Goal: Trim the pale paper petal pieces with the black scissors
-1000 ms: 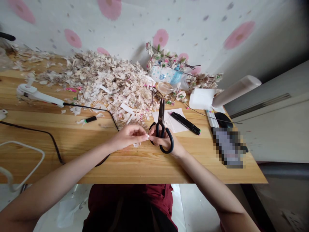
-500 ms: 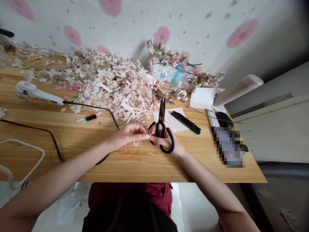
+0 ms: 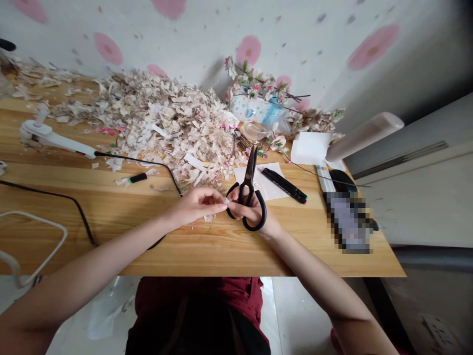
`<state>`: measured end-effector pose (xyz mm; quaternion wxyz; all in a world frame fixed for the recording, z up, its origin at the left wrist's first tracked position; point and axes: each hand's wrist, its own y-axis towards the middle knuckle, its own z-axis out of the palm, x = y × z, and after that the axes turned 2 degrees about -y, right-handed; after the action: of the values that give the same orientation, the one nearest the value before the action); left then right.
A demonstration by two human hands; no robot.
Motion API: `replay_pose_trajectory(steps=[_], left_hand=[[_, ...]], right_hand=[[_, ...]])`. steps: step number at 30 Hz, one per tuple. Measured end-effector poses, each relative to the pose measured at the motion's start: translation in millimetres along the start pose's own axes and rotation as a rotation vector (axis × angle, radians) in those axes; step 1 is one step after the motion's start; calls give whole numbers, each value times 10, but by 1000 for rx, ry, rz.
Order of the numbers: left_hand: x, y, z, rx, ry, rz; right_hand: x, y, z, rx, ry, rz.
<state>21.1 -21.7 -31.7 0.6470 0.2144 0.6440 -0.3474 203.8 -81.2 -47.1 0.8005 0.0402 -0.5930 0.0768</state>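
My left hand pinches a tiny pale flower piece just above the wooden table. My right hand touches the same piece with its fingertips and has its fingers through the loops of black scissors. The blades point away from me, tilted slightly right, and are closed. Small pale scraps lie on the table right under my hands.
A big heap of dried petals covers the back of the table. A white glue gun with a black cord lies left. Black pens on white paper, a white block, a phone and a flower-filled bowl sit right.
The scissors have tipped a little to the right and both hands have crept slightly up the picture. The pinch on the small piece is unchanged.
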Motion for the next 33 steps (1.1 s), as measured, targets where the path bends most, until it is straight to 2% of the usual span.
replay_pose_trajectory(steps=[4, 7, 9, 13, 17, 21, 28, 33], left_hand=[[-28, 0, -10, -64, -4, 29], [-69, -3, 1, -151, -46, 104], [-92, -9, 11, -224, -81, 140], [-116, -24, 23, -342, -155, 175], [-117, -30, 24, -366, -198, 222], [-87, -32, 35, -382, -214, 230], [-99, -38, 63, -398, -286, 245], [-147, -60, 75, -413, -242, 318]], right_hand=[[-62, -6, -48, 80, -47, -110], [-38, -81, -18, 203, -50, -95], [9, -157, 42, 250, -149, -82], [74, -279, 178, 212, -410, -74], [51, -313, 262, 221, -472, -16], [24, -320, 320, 200, -565, -83], [2, -329, 355, 213, -571, -108], [-26, -333, 339, 216, -552, -107]])
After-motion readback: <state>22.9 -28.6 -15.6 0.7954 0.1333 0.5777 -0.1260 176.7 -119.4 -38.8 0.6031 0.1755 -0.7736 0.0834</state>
